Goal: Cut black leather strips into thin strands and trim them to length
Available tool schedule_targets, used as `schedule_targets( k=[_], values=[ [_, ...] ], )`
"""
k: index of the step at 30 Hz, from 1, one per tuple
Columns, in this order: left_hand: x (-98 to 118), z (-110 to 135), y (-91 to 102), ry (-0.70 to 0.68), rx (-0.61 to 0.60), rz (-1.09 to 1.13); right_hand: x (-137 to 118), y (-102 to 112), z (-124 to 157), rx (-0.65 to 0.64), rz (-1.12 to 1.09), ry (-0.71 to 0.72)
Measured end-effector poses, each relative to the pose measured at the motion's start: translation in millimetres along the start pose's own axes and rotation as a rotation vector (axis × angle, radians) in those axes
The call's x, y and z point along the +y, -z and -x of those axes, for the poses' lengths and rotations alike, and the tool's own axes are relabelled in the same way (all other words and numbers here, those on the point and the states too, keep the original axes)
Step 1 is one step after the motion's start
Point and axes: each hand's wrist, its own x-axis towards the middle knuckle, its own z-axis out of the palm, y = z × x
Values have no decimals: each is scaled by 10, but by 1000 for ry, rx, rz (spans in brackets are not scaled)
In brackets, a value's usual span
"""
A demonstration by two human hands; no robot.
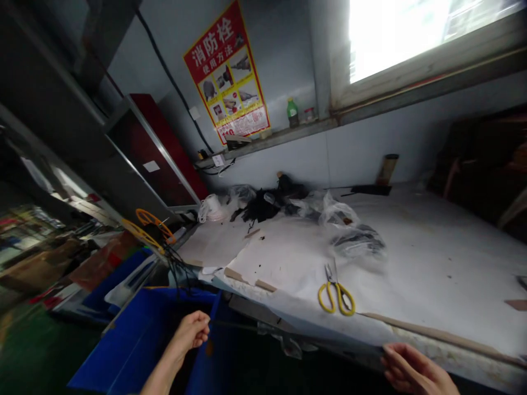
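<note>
A thin, dark, narrow strand [234,325] is stretched low across the near side, in front of the table's edge, its middle blurred against the shadow. The left hand [191,332] pinches one end between thumb and forefinger, the other fingers curled in. The right hand [415,367], at the near right, is likewise closed to a pinch, thumb against forefinger, where the strand's line meets its fingertips; blur softens the exact grip there.

Below and around the left hand stands an open, smooth-walled blue bin [123,340]. Beyond the strand is a broad table covered in creased white paper [288,263], with flat brown cardboard strips [444,334] along its near edge. Near that edge lie scissors with looped yellow handles and slim metal blades [337,296], the blades pointing far and slightly parted. Farther back are crumpled clear plastic bags [358,241], a tangled, soft black heap [263,206] and, at the far left, a white spool-like roll [212,206].

At the far side, a pale smooth wall [284,49] carries a glossy red-and-yellow poster [228,77]; a green-topped bottle [292,112] stands on the ledge to its right. On the left is a boxy red cabinet with a pale metal frame [164,148].
</note>
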Motion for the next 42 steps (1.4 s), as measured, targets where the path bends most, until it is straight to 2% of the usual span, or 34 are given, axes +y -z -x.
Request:
schedule_targets(
  k=[3,8,14,18,22,27,34,39,42],
  values=[
    [77,-570,-109,-48,-13,-13,-112,-196,-309,55,185,183],
    [190,-1736,-313,-47,-104,-36,-122,-563,-886,196,585,336],
    [421,-3253,-608,-27,-222,-74,-31,-985,-1674,344,787,337],
    [426,-3906,-886,-17,-274,-125,67,-1146,-2114,443,954,298],
    [290,-4229,-1104,-8,-240,-183,168,-1297,-2331,427,1137,324],
    [204,-4349,-1251,-46,-181,-264,174,-1282,-2391,421,1334,371],
    [416,-4365,-1443,-115,-144,-342,78,-1136,-2544,449,1431,324],
    [554,-4441,-1445,-94,-98,-353,-59,-1142,-2944,524,1370,265],
    [620,-4500,-1476,-83,-84,-357,-126,-1120,-3201,515,1330,232]
  ],
)
